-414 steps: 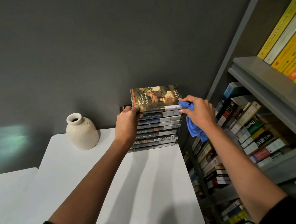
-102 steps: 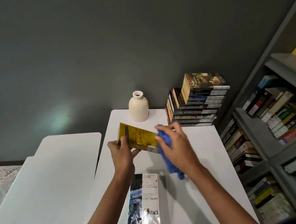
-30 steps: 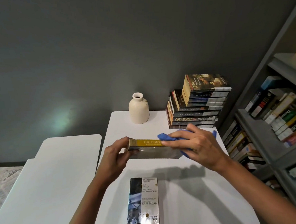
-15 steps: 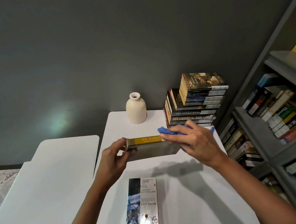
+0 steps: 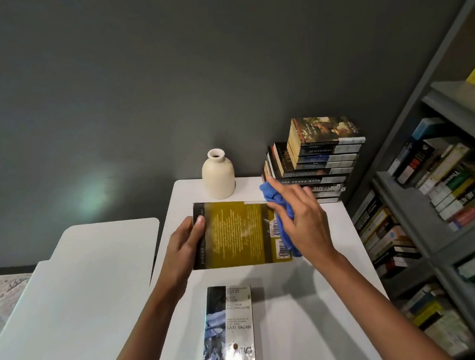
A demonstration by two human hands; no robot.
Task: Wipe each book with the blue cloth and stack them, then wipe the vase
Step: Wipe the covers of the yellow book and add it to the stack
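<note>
The yellow paperback (image 5: 240,233) is held back cover up over the white table (image 5: 310,315), its long axis running left to right. Your left hand (image 5: 183,245) grips its left end, and your right hand (image 5: 304,223) holds the bunched blue cloth (image 5: 280,207) against the end with 2 barcodes. Nearer you lies the "CARL SAGAN" book (image 5: 231,329); the far stack (image 5: 319,163) reads "NEVERWHERE" and "THE HONDA MYTH".
</note>
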